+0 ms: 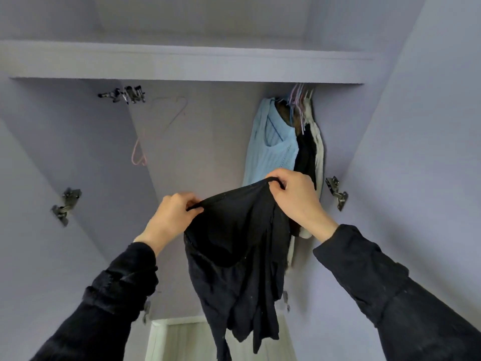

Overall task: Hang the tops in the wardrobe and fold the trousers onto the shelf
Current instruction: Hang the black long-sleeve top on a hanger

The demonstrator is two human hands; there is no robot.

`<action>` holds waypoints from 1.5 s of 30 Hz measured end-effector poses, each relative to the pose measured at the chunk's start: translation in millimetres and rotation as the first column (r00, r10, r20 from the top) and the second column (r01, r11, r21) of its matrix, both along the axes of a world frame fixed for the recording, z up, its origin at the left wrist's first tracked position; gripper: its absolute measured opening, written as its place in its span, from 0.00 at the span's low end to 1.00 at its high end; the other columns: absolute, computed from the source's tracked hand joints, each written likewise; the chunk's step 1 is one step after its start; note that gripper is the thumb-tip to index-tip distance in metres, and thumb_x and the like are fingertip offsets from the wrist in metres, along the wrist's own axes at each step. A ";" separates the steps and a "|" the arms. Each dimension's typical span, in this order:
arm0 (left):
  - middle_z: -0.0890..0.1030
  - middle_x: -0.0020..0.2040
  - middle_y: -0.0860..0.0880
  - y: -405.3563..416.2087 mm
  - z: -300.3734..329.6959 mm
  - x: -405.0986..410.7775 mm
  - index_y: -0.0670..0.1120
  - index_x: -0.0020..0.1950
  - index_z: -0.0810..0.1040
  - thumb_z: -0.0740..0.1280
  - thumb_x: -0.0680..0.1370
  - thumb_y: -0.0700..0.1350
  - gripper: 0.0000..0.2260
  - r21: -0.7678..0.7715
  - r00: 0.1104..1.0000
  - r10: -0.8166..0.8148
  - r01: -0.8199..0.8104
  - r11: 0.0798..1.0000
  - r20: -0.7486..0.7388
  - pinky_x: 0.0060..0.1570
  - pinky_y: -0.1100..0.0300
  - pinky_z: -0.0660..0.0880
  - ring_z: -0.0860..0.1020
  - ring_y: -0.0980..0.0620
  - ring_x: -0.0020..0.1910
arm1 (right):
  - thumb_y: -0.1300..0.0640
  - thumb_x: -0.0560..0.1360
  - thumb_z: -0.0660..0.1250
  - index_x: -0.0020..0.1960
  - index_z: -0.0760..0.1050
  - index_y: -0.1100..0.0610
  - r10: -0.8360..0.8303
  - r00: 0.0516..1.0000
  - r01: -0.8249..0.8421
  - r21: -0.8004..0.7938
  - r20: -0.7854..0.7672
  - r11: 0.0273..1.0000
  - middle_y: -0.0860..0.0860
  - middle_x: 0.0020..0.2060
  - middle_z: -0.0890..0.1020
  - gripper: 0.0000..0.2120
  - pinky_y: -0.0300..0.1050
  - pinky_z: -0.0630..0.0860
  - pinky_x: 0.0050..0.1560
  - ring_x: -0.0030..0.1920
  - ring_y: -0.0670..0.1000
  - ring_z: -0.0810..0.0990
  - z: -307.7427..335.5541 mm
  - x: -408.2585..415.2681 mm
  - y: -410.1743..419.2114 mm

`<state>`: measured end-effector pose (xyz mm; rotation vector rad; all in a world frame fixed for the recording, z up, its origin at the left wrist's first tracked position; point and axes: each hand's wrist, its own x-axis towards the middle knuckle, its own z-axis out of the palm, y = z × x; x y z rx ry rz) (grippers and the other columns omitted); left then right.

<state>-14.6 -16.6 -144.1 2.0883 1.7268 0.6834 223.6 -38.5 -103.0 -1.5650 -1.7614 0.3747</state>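
Both hands are raised in front of an open pale lilac wardrobe (260, 142). The left hand (171, 217) pinches the left end of the upper hem of a limp black fabric garment (234, 256); the right hand (296, 201) pinches the right end of the same hem, fingers curled round the edge. The hem is stretched between the two hands, and the rest of the garment hangs down in loose folds in mid-air, clear of any shelf. Whether it is a top or trousers cannot be told.

Inside, at upper right, a light blue ribbed knit top (273, 144) hangs beside dark and white garments (312, 152). At upper left hangs an empty pink wire hanger (140, 152). A white shelf board (182, 66) spans the top.
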 end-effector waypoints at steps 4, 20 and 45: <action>0.80 0.41 0.49 17.4 -4.6 -27.7 0.42 0.47 0.81 0.71 0.74 0.44 0.06 -0.037 0.997 0.074 -0.074 0.997 -0.005 0.38 0.65 0.66 0.75 0.51 0.42 | 0.64 0.76 0.60 0.50 0.79 0.55 -0.036 0.999 0.036 0.020 -0.003 0.999 0.50 0.43 0.83 0.11 0.35 0.70 0.46 0.44 0.50 0.79 0.3 -5.3 30.7; 0.83 0.47 0.41 110.3 -31.1 -146.9 0.39 0.47 0.83 0.65 0.73 0.30 0.09 -0.036 0.960 0.266 -0.270 0.962 -0.088 0.52 0.56 0.72 0.81 0.43 0.50 | 0.66 0.77 0.57 0.54 0.76 0.56 -0.086 0.906 0.118 -0.051 0.414 0.992 0.54 0.52 0.80 0.13 0.50 0.68 0.55 0.49 0.58 0.79 -38.1 -56.6 141.1; 0.73 0.48 0.51 151.5 -70.4 -48.9 0.51 0.51 0.80 0.70 0.74 0.52 0.08 -0.148 0.992 -0.124 0.127 0.981 0.027 0.60 0.53 0.68 0.74 0.53 0.46 | 0.66 0.75 0.64 0.46 0.79 0.54 0.325 0.880 -0.365 -0.056 -0.347 0.929 0.48 0.41 0.82 0.09 0.33 0.75 0.49 0.43 0.43 0.79 20.0 -105.8 186.0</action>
